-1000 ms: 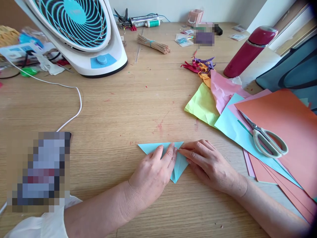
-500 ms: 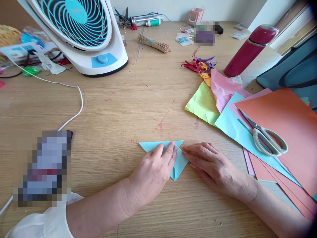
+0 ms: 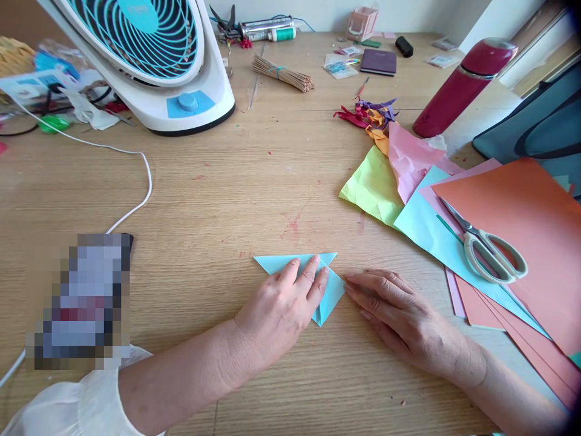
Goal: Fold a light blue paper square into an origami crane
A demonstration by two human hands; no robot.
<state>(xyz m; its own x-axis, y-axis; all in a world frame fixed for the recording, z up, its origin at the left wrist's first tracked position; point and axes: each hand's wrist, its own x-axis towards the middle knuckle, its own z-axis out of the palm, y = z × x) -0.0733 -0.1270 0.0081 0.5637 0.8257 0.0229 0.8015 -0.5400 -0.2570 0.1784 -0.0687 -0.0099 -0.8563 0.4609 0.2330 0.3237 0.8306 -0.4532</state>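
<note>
Right hand (image 3: 408,324) has slid rightward, fingers (image 3: 370,281) loose against one blue paper (image 3: 334,290); left hand (image 3: 278,318), unclenched, presses it.

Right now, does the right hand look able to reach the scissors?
Probably yes: the white-handled scissors lie uncovered atop coloured paper sheets, near the right hand, and nothing upright seems to block the way.

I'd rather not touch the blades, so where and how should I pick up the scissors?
Probably by the pale handle loops, your right hand coming from the near side: the scissors lie on paper sheets, loops toward you, blades pointing away.
</note>
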